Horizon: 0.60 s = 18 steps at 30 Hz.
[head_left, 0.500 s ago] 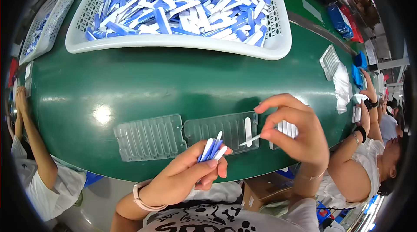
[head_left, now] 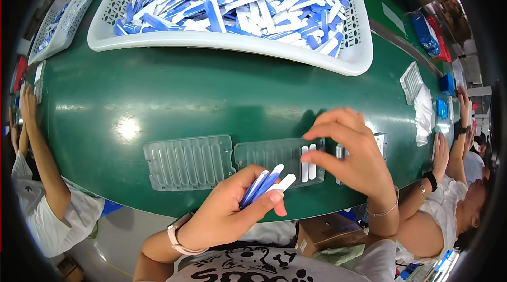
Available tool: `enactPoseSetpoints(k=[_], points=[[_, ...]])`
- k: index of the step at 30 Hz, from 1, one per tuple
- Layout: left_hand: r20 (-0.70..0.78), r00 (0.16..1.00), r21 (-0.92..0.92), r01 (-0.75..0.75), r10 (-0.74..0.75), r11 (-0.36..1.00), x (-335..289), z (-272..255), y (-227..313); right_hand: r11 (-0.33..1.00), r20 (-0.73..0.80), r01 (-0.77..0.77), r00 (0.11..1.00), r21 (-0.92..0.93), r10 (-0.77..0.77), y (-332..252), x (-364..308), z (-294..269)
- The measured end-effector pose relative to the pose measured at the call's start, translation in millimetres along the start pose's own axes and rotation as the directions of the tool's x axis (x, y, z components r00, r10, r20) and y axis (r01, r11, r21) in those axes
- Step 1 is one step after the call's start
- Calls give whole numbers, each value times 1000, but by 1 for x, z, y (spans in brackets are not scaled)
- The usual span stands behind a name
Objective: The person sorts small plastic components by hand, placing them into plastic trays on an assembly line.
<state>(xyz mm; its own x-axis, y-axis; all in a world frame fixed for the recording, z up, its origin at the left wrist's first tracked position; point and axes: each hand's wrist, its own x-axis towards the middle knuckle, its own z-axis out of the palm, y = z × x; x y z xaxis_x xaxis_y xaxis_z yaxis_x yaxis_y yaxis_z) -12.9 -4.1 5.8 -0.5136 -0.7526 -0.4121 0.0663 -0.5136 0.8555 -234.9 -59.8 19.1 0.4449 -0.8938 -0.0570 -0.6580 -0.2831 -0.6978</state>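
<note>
A cardboard box [head_left: 328, 230] stands beside the table [head_left: 185, 86].

View from wearer's head, left one of two fisheye cameras; looks down and forward over green table [head_left: 158, 91]; picture upright, not mirrored; wearer's shirt [head_left: 253, 263] shows at lower edge, very near; left hand [head_left: 229, 205] and right hand [head_left: 356, 158] are near, below middle; white basket [head_left: 185, 40] lies farther, cut by upper edge; very wide field, table border curving, dark corners around.
</note>
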Motion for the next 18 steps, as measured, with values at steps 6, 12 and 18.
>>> enactPoseSetpoints(k=[6,12,18], points=[[-9,1000,-40,-1,1,999,3,9,-2,937,-18,102,995,333,-102,-14,-30,19],[30,999,-347,49,-42,937,0,-2,-2,736,-279,514,701,-441,-657,-17,-55,9],[25,999,-257,-14,22,966,-3,-2,-3,738,-234,490,736,-465,-636,-18,-57,16]])
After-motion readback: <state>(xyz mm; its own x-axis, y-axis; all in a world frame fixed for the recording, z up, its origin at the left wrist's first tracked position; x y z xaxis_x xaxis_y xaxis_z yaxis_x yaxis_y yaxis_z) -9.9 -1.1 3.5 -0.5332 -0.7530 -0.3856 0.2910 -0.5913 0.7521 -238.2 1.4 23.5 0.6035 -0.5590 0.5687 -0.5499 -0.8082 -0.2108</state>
